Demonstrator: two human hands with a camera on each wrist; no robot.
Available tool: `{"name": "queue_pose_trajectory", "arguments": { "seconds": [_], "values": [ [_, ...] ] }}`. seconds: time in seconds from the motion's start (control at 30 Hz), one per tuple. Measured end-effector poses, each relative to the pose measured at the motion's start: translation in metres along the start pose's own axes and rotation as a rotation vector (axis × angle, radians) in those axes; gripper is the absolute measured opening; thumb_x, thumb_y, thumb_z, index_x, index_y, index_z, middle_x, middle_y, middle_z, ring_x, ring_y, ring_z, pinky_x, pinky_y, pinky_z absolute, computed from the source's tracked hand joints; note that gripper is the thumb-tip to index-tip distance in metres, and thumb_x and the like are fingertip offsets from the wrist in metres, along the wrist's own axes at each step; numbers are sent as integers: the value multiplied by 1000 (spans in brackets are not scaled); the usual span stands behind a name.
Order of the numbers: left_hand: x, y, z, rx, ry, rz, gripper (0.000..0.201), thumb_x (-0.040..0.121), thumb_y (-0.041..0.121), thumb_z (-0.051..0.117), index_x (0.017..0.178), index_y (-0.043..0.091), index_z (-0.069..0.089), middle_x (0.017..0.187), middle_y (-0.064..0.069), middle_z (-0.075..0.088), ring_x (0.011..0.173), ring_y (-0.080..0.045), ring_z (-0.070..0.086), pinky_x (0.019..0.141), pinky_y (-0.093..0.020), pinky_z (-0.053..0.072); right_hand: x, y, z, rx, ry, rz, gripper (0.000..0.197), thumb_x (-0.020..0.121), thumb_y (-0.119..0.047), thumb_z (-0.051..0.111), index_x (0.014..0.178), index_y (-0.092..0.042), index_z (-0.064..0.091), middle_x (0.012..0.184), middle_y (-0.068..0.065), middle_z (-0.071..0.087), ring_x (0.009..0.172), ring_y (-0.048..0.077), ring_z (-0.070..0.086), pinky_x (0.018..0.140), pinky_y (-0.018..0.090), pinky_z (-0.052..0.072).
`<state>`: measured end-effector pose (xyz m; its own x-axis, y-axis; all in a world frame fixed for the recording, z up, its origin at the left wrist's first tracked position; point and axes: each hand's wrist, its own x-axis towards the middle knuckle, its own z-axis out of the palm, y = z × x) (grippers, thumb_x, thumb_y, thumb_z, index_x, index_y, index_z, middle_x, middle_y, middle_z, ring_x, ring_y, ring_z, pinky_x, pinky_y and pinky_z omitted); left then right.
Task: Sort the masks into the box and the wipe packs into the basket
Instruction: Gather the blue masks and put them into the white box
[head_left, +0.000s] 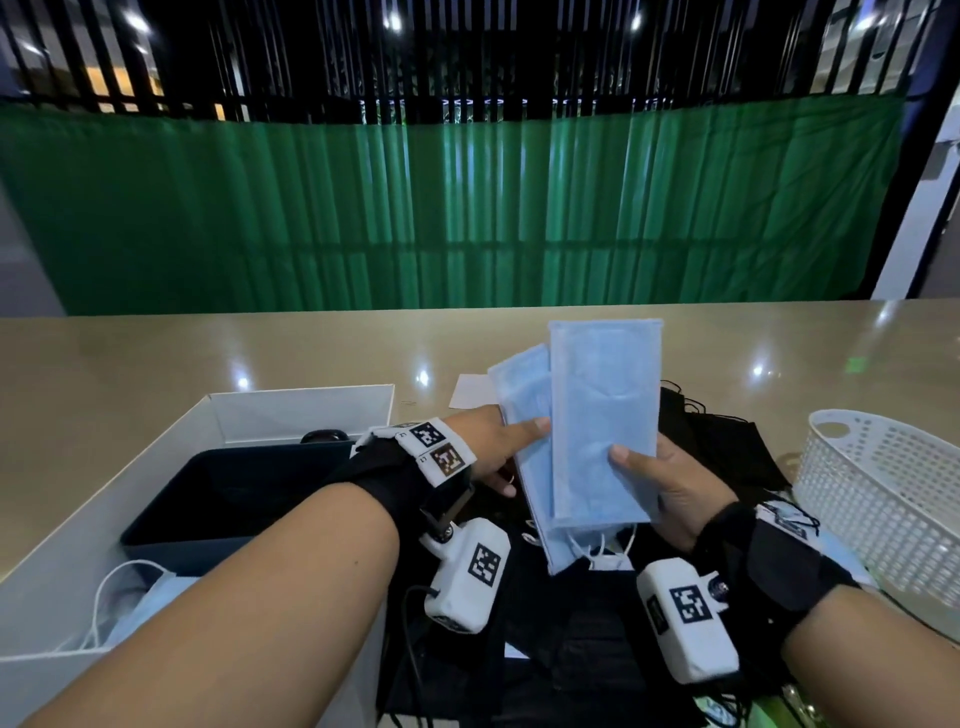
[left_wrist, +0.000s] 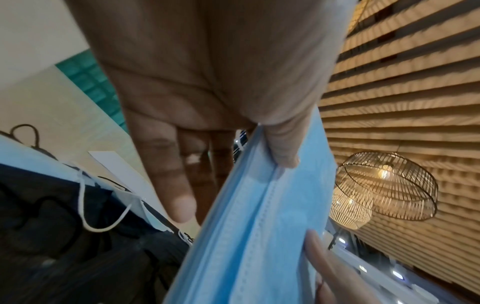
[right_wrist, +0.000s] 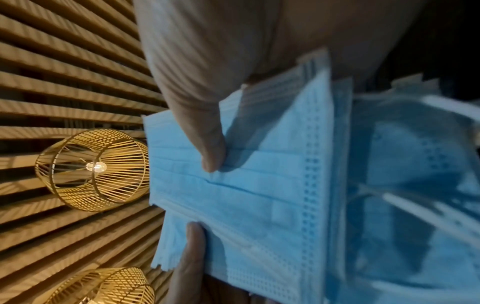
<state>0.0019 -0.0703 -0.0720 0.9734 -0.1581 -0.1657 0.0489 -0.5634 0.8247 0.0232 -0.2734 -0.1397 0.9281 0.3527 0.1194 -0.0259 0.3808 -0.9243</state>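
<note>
Both hands hold a sheaf of light blue masks (head_left: 605, 415) upright above the table. My left hand (head_left: 519, 441) pinches the rear, left-leaning masks (head_left: 519, 395) with its thumb on the front. My right hand (head_left: 644, 467) grips the front stack, thumb pressed on its lower face. The left wrist view has the left thumb (left_wrist: 283, 152) on the edge of the blue masks (left_wrist: 259, 226). In the right wrist view, the right thumb (right_wrist: 210, 152) presses the pleated masks (right_wrist: 259, 195). The white box (head_left: 208, 415) stands at left and the white perforated basket (head_left: 883, 493) at right.
Inside the box sit a dark tray (head_left: 234, 493) and some pale masks with white loops (head_left: 145, 587). Black masks (head_left: 727, 447) lie spread on the table under and behind the hands. A white card (head_left: 472, 389) lies behind them. Something green (head_left: 769, 712) shows at the bottom right edge.
</note>
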Motion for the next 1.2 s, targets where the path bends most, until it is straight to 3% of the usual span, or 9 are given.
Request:
{"name": "queue_pose_trajectory", "arguments": {
  "seconds": [0.1,0.2,0.3,0.4,0.57,0.67,0.83,0.93,1.2],
  "values": [
    [2,-2,-3,42,72,-21,37,97,47,39,106,14,53,93,5,64,44,-6,57,42,-8,46,0,-9,-5,34,62,-83,51,81,-6,62,131,-8,51,121,11,65,104,25,64,93,43,51],
    [4,-4,-5,-5,85,-58,45,97,45,41,118,9,55,105,-3,68,58,-12,65,58,-17,56,-4,-22,-6,53,60,-119,47,80,-5,51,127,-8,54,118,11,66,100,23,66,92,41,51],
    [5,-5,-8,-57,84,-72,41,96,47,42,110,10,54,88,-1,66,75,-12,71,84,-24,54,-6,-29,-4,58,-8,-110,45,76,2,60,120,-5,56,105,11,70,91,24,69,80,37,57],
    [5,-2,-6,-236,140,-27,25,98,37,44,95,14,52,82,0,60,51,7,61,67,-6,50,-5,-26,-2,-54,-18,-81,50,65,-15,76,112,-5,59,99,11,72,87,27,68,72,34,58],
    [4,1,3,-332,48,-40,19,99,9,43,85,19,50,86,-4,57,85,-23,67,72,-34,57,-4,-3,-2,-201,53,-85,32,80,-17,67,111,-18,61,109,5,71,102,28,65,90,43,52],
    [3,4,3,-334,-10,-70,14,98,2,41,95,12,50,85,-6,55,107,-39,61,82,-39,56,-5,18,-4,-142,54,-45,86,47,-45,89,120,-11,58,116,11,68,104,29,65,89,42,53],
    [3,5,-1,-437,-73,-113,31,96,31,48,122,14,44,104,-11,54,71,-21,58,67,-34,57,-11,38,-6,-7,66,12,99,39,-46,92,123,-8,56,119,12,66,107,28,65,85,36,56],
    [4,2,2,-270,-155,18,37,92,32,53,126,23,43,127,-6,53,90,-23,69,78,-30,57,-16,40,-7,35,55,26,97,42,-42,93,125,-9,55,121,13,65,108,29,64,86,38,55],
    [-14,23,14,40,-135,340,61,65,50,72,121,30,56,114,9,67,105,-9,64,92,-34,51,-35,21,-4,-73,15,-130,78,45,-47,90,110,-12,66,110,12,70,96,25,68,77,31,56]
  ]
}}
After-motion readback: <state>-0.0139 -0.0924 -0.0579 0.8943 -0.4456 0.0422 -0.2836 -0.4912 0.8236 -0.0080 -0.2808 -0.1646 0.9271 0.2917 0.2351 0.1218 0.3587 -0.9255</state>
